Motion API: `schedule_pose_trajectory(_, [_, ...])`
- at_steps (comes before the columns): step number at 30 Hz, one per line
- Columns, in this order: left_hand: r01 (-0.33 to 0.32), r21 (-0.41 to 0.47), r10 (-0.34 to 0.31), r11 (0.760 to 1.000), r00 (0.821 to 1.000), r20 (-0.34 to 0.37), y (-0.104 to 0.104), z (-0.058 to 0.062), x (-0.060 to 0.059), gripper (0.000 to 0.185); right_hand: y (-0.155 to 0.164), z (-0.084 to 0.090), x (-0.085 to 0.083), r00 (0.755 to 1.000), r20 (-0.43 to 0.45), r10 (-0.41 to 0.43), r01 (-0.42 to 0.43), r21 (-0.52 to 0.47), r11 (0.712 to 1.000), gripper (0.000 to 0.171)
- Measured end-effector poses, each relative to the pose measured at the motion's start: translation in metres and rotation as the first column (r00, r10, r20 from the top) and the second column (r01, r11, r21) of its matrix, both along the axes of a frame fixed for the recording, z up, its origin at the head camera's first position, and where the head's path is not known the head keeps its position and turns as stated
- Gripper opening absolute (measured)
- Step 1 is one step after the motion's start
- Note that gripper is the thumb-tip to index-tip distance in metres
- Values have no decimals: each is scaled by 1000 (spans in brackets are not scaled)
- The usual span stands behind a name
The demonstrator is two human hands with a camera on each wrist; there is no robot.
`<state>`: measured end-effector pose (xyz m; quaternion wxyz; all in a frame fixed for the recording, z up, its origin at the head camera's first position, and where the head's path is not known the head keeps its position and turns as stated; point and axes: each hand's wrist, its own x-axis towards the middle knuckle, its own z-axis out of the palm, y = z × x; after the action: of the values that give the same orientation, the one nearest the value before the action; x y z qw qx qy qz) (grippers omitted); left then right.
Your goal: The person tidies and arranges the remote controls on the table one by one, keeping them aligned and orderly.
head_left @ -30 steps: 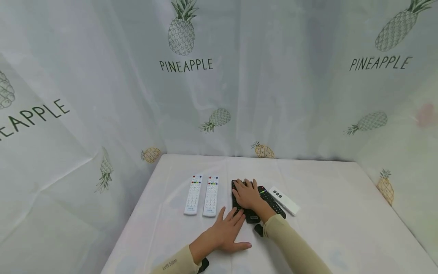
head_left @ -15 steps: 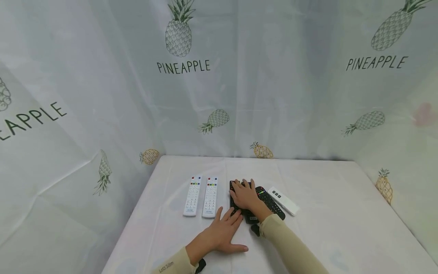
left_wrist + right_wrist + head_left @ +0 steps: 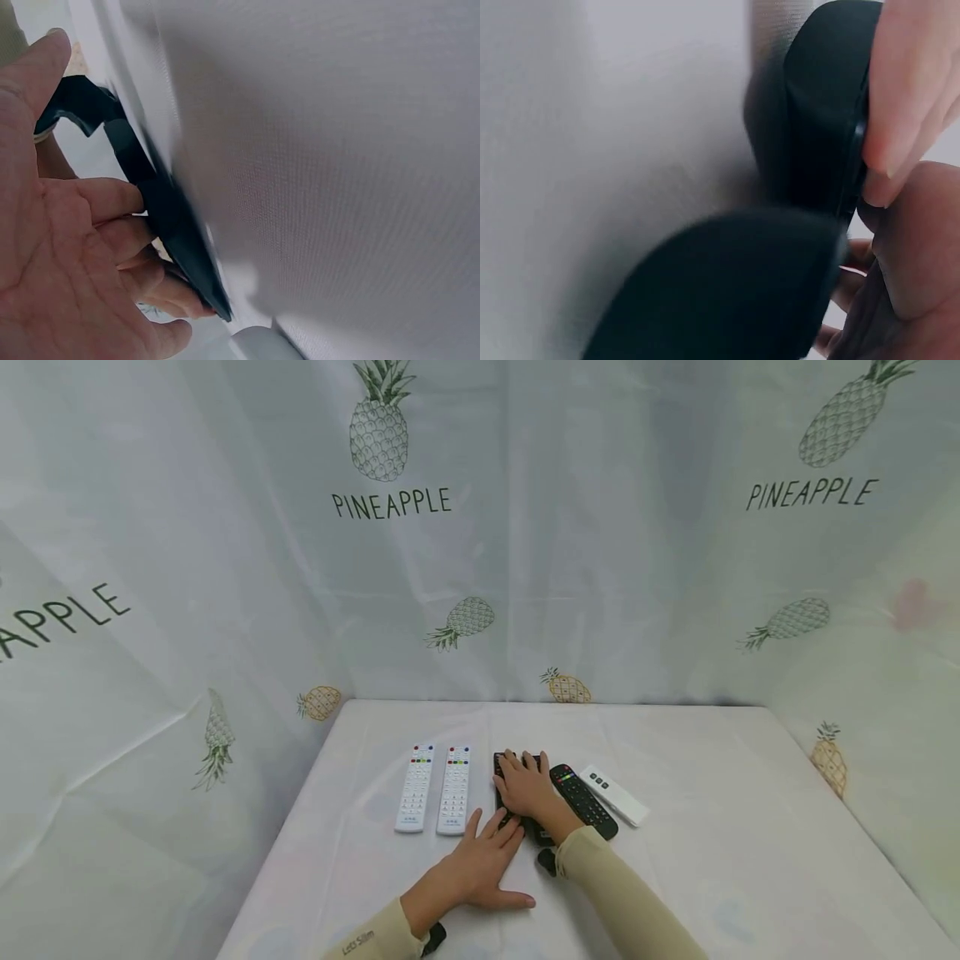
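Observation:
Two black remote controls lie side by side under my right hand (image 3: 525, 789); the left one (image 3: 498, 766) shows at its far end, the other (image 3: 540, 836) at its near end. My right hand rests on both with its fingers spread, covering their middles. My left hand (image 3: 483, 870), fingers straight and thumb out to the side, has its fingertips at the near end of the left black remote. In the left wrist view those fingertips meet the edge of a dark remote (image 3: 176, 225). Close up in the right wrist view, fingers lie along a black remote (image 3: 821, 112).
Two white remotes (image 3: 415, 789) (image 3: 453, 792) lie parallel to the left. Right of my right hand, a third black remote (image 3: 585, 802) slants beside a white remote with few buttons (image 3: 615, 795). All are on a white-covered table (image 3: 712, 827), before a pineapple-print curtain (image 3: 622, 568).
The head view has shifted slightly, so everything appears a little further left. Both hands keep their places, and the right hand and the black remotes beneath it sit slightly further left, away from the slanted black one.

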<state>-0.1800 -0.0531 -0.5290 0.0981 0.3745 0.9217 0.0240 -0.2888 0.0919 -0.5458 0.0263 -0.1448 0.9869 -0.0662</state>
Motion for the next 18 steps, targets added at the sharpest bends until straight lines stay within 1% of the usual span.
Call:
schedule_pose_trajectory(5, [-15,14,15,1000,1000,22,-2,3,-1,100,-3,1,-3,1000,-2,-25,25,16,1000,53])
schedule_pose_trajectory(10, [-36,3,36,999,999,27,-6,2,-2,100,-6,1,-3,999,16,-29,29,-3,1000,55])
schedule_pose_trajectory(14, [-41,5,40,999,999,18,-6,1,-5,99,-8,2,-5,1000,2,-31,31,-26,999,53])
schedule_pose_trajectory(18, [-48,10,47,999,998,39,-6,1,-3,97,-8,0,-3,999,13,-39,40,-46,998,53])
